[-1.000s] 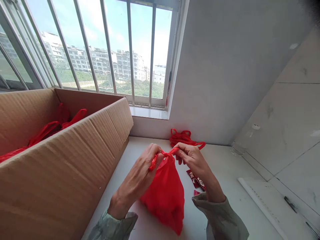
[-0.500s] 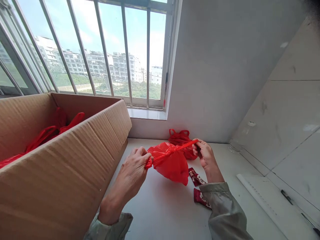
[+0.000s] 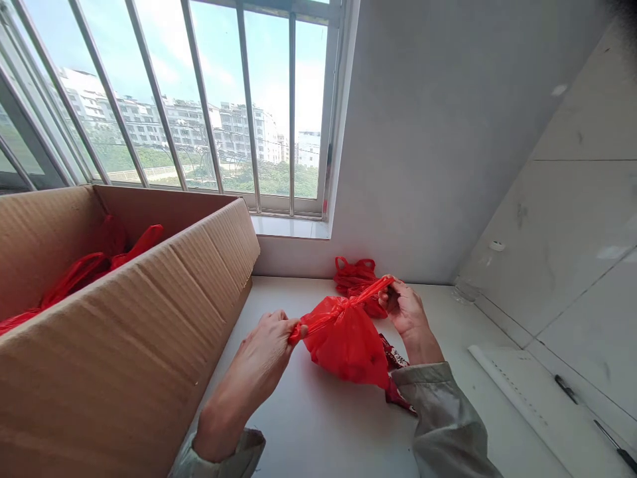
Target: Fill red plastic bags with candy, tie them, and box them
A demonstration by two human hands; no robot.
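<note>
A red plastic bag [image 3: 348, 348], gathered and knotted at its top, is stretched between my two hands above the white tabletop. My left hand [image 3: 266, 348] is closed around one twisted handle of it. The other handle, pulled up to the right, is pinched in my right hand [image 3: 405, 309]. Whatever fills the bag cannot be made out through the plastic. Partly behind the bag and my right sleeve lie two dark red wrapped packets [image 3: 395, 355]. Just beyond, a bunch of red plastic bags [image 3: 354, 273] rests against the wall.
A large cardboard box [image 3: 199, 285] with red bags inside [image 3: 82, 275] takes up the left side. On the right lie a long white strip [image 3: 512, 395], a black pen [image 3: 566, 389] and a thin dark-handled tool [image 3: 624, 457]. A clear container [image 3: 465, 292] stands in the back corner.
The bag has swung lower and slightly right, covering more of the packets. My left hand has dropped a little; both hands still hold the handles.
</note>
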